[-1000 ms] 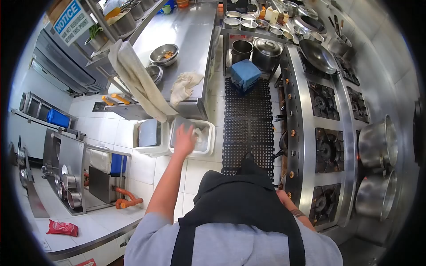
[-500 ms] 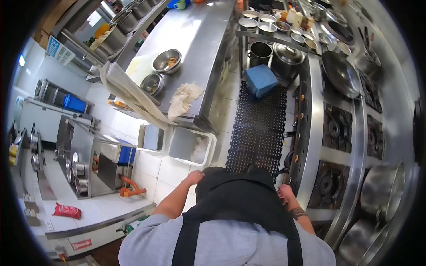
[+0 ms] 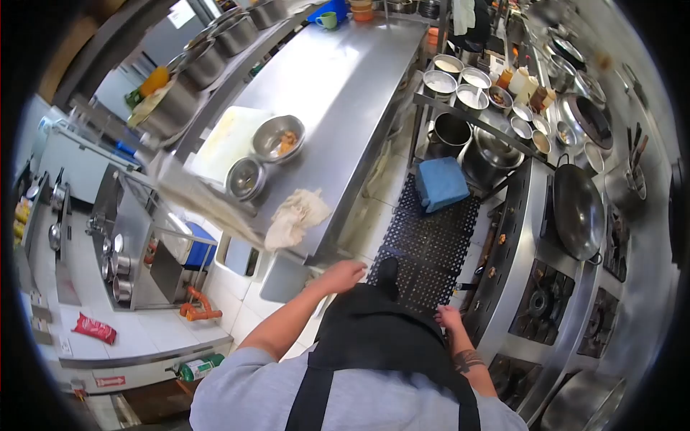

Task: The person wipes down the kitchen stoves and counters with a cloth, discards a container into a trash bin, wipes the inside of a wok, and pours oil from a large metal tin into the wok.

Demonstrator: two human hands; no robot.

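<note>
My left hand (image 3: 343, 277) hangs in front of the apron near the corner of the steel table (image 3: 345, 86), its fingers loosely curled around nothing. On the other side, my right hand (image 3: 448, 317) is curled and empty above the floor mat, closer to the stove front. A crumpled cream cloth (image 3: 298, 219) lies at the table's near end. Behind it are a small steel bowl (image 3: 246, 179) and a larger steel bowl (image 3: 267, 139) with orange-brown pieces inside. Beneath the table corner stands a white bin with a grey lid (image 3: 284, 279).
A blue block-like object (image 3: 442, 184) rests on the black perforated mat (image 3: 424, 251). To the right runs the stove (image 3: 543, 298) with a large wok (image 3: 577, 212). Big pots (image 3: 492, 158) stand under a shelf of containers. Another person (image 3: 471, 25) is at the far end.
My view has moved forward, bringing the table, blue object and wok nearer. Both hands have risen a little in view, and a foot now shows on the mat.
</note>
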